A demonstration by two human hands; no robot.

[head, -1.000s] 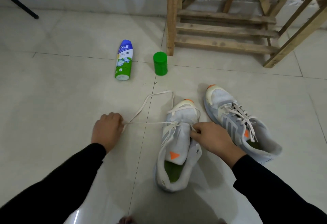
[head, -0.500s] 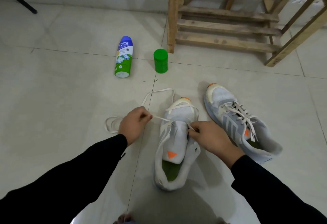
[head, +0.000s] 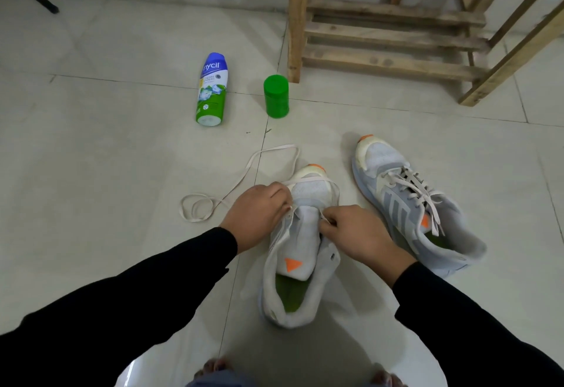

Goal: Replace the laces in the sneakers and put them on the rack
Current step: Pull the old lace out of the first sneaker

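Since a second earlier my left hand (head: 259, 218) had come in to the near sneaker (head: 302, 252), fingers (head: 282, 194) pinching the lace (head: 241, 174) at its left eyelets; my right hand (head: 357, 234) pinched it opposite. Slack trailed left on the floor (head: 122, 157); the toe pointed away, toward the rack (head: 393, 35).
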